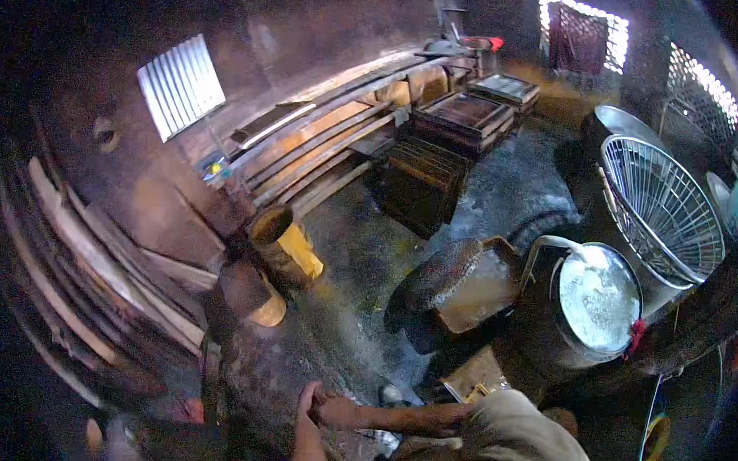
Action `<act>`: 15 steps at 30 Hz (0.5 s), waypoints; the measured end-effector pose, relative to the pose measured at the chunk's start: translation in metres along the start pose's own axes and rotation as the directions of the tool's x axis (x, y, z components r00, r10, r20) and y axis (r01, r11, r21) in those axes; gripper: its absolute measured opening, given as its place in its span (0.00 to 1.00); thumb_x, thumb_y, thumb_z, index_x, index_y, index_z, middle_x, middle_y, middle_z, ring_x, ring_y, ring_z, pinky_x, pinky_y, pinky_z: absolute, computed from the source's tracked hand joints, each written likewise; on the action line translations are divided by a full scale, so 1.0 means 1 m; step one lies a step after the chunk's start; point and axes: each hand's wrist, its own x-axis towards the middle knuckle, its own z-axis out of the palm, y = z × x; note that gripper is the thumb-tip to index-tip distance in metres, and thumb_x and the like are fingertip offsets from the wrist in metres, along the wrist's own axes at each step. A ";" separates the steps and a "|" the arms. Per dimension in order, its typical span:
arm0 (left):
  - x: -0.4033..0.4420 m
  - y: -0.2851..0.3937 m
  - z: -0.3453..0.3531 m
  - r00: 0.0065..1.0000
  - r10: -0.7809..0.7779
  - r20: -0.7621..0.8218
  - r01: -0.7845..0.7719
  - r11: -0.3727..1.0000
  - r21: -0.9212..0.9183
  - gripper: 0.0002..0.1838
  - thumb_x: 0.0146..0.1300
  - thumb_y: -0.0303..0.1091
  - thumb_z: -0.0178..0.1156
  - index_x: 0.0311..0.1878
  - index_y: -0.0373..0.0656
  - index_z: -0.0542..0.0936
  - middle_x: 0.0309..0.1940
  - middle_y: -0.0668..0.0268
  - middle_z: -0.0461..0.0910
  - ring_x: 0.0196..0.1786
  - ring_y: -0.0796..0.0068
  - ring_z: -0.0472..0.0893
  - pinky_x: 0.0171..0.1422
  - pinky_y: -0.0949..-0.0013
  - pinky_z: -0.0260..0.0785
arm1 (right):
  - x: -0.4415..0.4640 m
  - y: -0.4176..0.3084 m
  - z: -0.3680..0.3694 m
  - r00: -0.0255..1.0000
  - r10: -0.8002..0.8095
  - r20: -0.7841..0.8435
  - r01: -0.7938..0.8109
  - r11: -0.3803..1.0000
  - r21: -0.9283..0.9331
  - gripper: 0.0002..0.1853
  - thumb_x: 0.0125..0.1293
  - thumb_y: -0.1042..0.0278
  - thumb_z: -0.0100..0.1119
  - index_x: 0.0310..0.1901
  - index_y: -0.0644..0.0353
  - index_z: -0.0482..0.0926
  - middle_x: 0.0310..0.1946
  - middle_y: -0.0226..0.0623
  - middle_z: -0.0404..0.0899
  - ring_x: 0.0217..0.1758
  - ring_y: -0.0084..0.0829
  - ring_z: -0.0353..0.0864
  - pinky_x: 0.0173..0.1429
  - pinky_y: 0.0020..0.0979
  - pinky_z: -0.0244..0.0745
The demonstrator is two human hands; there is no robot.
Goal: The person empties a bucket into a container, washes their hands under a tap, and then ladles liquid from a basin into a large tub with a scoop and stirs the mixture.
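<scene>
From here I see a dark, wet-looking floor, greyish and patchy. A yellow-sided bucket stands on it, another dark container just beside. Farther back sit a dark slatted frame and stacked wooden frames; shadow hides much of the near floor.

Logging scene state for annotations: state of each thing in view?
Left hand: against right hand, grip unclear
Right hand: against left hand, grip unclear
Round vessel: open, whitish contents near rim
Wire basket: tilted, nothing visible inside
Yellow container: open-topped, contents unclear
Dark cloth: hanging at window
</scene>
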 end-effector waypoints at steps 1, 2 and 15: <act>0.030 0.025 0.012 1.000 0.012 0.006 -0.012 0.998 0.069 0.11 0.61 0.38 0.54 0.41 0.41 0.77 0.24 0.65 0.78 0.26 0.71 0.77 0.30 0.66 0.72 | 0.013 0.002 -0.033 0.999 0.043 0.014 -0.042 0.999 -0.016 0.18 0.57 0.62 0.55 0.46 0.66 0.75 0.50 0.49 0.71 0.52 0.47 0.72 0.55 0.46 0.68; 0.051 0.053 0.029 1.000 0.021 0.003 -0.021 0.988 0.150 0.11 0.61 0.38 0.54 0.41 0.41 0.77 0.24 0.65 0.77 0.26 0.71 0.77 0.29 0.66 0.71 | 0.018 -0.008 -0.088 0.989 -0.017 -0.148 0.023 0.999 0.038 0.17 0.58 0.61 0.54 0.43 0.65 0.75 0.47 0.50 0.71 0.50 0.48 0.72 0.54 0.46 0.68; 0.304 0.262 0.310 0.315 0.096 0.944 -0.941 -0.097 0.324 0.30 0.64 0.43 0.53 0.66 0.43 0.61 0.60 0.60 0.68 0.57 0.60 0.72 0.60 0.61 0.65 | 0.102 0.348 -0.274 0.696 0.580 -0.424 -0.668 0.739 -0.085 0.21 0.62 0.49 0.45 0.38 0.60 0.79 0.36 0.47 0.78 0.38 0.41 0.79 0.46 0.39 0.70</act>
